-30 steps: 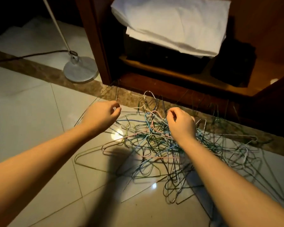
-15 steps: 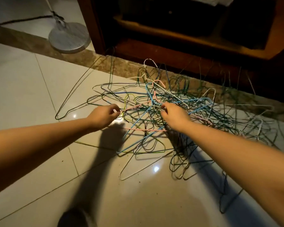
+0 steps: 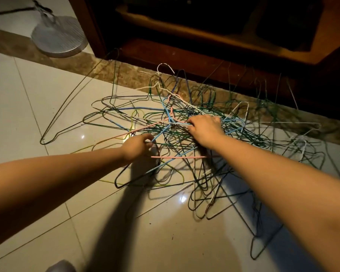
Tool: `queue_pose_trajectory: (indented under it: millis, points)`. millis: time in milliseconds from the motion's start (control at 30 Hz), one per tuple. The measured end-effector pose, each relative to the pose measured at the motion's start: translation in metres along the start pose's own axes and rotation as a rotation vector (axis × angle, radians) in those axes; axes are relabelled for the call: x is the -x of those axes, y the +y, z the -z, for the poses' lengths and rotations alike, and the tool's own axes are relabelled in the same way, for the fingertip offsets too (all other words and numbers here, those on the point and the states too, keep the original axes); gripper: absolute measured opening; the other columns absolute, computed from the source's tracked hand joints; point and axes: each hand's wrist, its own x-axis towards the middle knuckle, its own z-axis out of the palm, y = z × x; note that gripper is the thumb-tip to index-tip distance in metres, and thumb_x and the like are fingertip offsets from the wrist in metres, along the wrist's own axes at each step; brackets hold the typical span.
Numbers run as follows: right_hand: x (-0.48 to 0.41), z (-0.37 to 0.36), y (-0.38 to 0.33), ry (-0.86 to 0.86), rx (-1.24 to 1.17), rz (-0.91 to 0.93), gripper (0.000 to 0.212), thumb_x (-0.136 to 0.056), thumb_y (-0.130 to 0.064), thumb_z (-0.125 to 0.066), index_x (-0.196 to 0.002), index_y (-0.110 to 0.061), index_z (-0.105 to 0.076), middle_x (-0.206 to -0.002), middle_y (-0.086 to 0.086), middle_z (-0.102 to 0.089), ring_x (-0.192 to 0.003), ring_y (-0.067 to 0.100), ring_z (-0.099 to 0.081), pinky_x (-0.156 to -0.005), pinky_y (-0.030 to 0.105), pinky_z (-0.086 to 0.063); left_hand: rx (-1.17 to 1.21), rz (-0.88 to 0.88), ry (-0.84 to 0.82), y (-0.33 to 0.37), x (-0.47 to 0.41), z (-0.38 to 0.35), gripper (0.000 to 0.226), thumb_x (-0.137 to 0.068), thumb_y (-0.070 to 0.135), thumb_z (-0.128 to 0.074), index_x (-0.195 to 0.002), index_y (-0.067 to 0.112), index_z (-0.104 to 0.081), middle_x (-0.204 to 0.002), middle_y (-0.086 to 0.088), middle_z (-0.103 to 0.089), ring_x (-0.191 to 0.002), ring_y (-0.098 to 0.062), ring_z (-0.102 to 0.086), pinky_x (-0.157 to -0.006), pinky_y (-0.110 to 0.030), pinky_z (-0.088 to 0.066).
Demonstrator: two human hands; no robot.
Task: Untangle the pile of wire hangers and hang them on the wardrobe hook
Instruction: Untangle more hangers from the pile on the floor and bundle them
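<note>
A tangled pile of wire hangers (image 3: 186, 132) in green, blue, pink, white and yellow lies on the tiled floor in front of a dark wooden wardrobe (image 3: 204, 54). My left hand (image 3: 137, 147) is at the pile's near left side, its fingers pinching a light blue hanger wire (image 3: 161, 134). My right hand (image 3: 204, 128) is in the middle of the pile, fingers curled round a bundle of wires near the pink and blue hanger necks. No wardrobe hook is in view.
A round metal lamp base (image 3: 60, 37) with a cable stands at the far left on the floor. A brown marble strip (image 3: 110, 69) runs along the wardrobe's foot. One green hanger (image 3: 71, 114) lies spread out to the left of the pile.
The view has tilted down and closer to the pile. Both hands have dropped from above the hangers into them, and each has taken hold of wires.
</note>
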Motion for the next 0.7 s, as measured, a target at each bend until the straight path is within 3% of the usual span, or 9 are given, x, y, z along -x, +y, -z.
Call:
queue_pose_trajectory:
  millis: [100, 167, 333, 467, 567, 700]
  points:
    - [0.001, 0.003, 0.007, 0.040, 0.022, 0.054, 0.026, -0.096, -0.035, -0.043, -0.113, -0.025, -0.059, -0.113, 0.003, -0.064, -0.113, 0.025, -0.045, -0.093, 0.037, -0.025, -0.096, -0.054, 0.092, 0.001, -0.002, 0.001, 0.020, -0.097, 0.018, -0.046, -0.112, 0.011, -0.058, -0.082, 0.000, -0.056, -0.059, -0.005, -0.044, -0.052, -0.019, -0.034]
    - [0.004, 0.001, 0.012, 0.050, 0.044, 0.094, 0.025, -0.096, -0.035, -0.044, -0.112, -0.026, -0.060, -0.111, 0.003, -0.064, -0.111, 0.025, -0.046, -0.093, 0.036, -0.025, -0.132, -0.068, 0.098, -0.001, -0.001, 0.002, 0.019, -0.096, 0.020, -0.048, -0.108, 0.011, -0.060, -0.074, 0.004, -0.052, -0.057, -0.004, -0.041, -0.050, -0.020, -0.030]
    - [0.010, 0.005, 0.022, 0.127, -0.011, 0.109, 0.025, -0.094, -0.034, -0.050, -0.112, -0.025, -0.064, -0.121, 0.000, -0.057, -0.119, 0.024, -0.040, -0.097, 0.037, -0.027, -0.140, -0.027, 0.041, -0.004, 0.004, 0.006, 0.016, -0.095, 0.012, -0.049, -0.107, 0.010, -0.059, -0.087, -0.007, -0.059, -0.074, -0.020, -0.056, -0.075, -0.036, -0.052]
    - [0.011, 0.009, 0.032, 0.184, -0.137, -0.019, 0.022, -0.092, -0.030, -0.055, -0.103, -0.017, -0.068, -0.137, 0.005, -0.042, -0.129, 0.027, -0.031, -0.106, 0.039, -0.026, -0.333, -0.058, 0.012, -0.010, -0.001, 0.015, 0.028, -0.093, 0.008, -0.050, -0.120, 0.012, -0.058, -0.104, -0.008, -0.065, -0.093, -0.023, -0.062, -0.083, -0.031, -0.050]
    - [0.010, 0.012, 0.034, 0.118, -0.207, -0.090, 0.019, -0.092, -0.028, -0.055, -0.100, -0.015, -0.065, -0.145, 0.008, -0.034, -0.131, 0.032, -0.031, -0.110, 0.040, -0.026, -0.430, -0.074, 0.004, -0.012, -0.005, 0.021, 0.029, -0.094, 0.012, -0.050, -0.122, 0.014, -0.057, -0.116, -0.008, -0.063, -0.096, -0.020, -0.059, -0.078, -0.024, -0.044]
    - [0.011, 0.017, 0.033, 0.078, -0.292, -0.099, 0.011, -0.089, -0.023, -0.060, -0.098, -0.017, -0.059, -0.133, 0.011, -0.044, -0.127, 0.029, -0.034, -0.105, 0.036, -0.027, -0.451, -0.105, 0.031, -0.010, -0.008, 0.027, 0.029, -0.094, 0.017, -0.051, -0.122, 0.014, -0.056, -0.119, -0.008, -0.062, -0.104, -0.022, -0.058, -0.085, -0.027, -0.043]
